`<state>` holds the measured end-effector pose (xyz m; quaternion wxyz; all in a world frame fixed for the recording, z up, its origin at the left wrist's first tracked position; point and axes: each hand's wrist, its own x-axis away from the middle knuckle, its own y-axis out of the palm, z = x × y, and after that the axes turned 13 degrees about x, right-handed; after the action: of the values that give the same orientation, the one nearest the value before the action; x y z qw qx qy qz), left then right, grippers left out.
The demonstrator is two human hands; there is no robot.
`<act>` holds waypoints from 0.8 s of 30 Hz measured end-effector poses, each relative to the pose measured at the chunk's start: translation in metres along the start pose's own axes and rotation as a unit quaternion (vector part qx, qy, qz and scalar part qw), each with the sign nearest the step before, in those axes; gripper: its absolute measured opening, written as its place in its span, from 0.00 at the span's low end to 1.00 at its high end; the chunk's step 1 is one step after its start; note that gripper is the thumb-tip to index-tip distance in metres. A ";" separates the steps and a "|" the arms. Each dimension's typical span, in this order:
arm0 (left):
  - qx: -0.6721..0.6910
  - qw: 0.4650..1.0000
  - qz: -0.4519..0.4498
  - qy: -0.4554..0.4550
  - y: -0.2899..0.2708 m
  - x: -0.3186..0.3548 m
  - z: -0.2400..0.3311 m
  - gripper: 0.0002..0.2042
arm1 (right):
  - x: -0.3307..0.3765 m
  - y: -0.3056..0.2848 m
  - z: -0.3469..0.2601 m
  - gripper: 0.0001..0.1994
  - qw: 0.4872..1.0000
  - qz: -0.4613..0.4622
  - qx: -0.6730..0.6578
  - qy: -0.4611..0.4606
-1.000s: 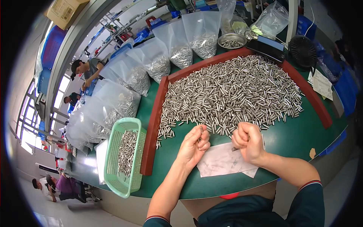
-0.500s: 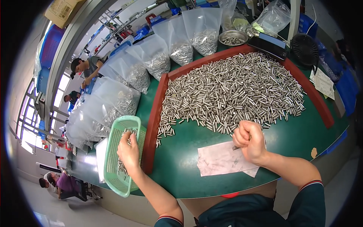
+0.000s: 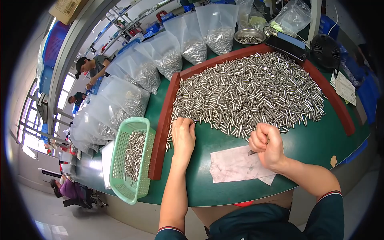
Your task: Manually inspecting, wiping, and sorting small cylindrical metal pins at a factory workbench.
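A wide heap of short, shiny metal pins (image 3: 248, 94) covers much of the green tabletop (image 3: 188, 180). At the heap's lower left edge is my left hand (image 3: 183, 138), back upward, fingers bent and held together among the pins; their tips are hidden, so what they grip cannot be seen. My right hand (image 3: 269, 146) is closed in a fist just below the heap, above a smudged pale cloth (image 3: 232, 165). A small dark end sticks out under that fist; the rest is covered. A green plastic basket (image 3: 117, 168), partly filled with pins, stands left of my left hand.
Dark red bars (image 3: 164, 132) border the heap. Clear bags of pins (image 3: 146, 76) line the left and back. Behind the heap are a metal bowl (image 3: 249, 37), a phone-like black device (image 3: 286, 47) and a black fan (image 3: 325, 52). A co-worker (image 3: 94, 70) sits at far left.
My left hand has moved right, out of the basket and over the red bar, to the heap's edge. The right fist has stayed nearly in place.
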<state>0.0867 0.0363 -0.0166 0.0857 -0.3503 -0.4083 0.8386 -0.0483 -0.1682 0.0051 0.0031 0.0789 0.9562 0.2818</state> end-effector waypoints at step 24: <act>0.667 0.682 -0.084 -0.287 0.010 0.014 0.042 0.05 | -0.001 -0.002 -0.003 0.15 1.000 0.013 -0.004 0.016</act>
<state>0.0503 0.0095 -0.0132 0.2456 0.0937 0.2264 0.9379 -0.0475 -0.1715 0.0067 -0.0151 0.0870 0.9539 0.2870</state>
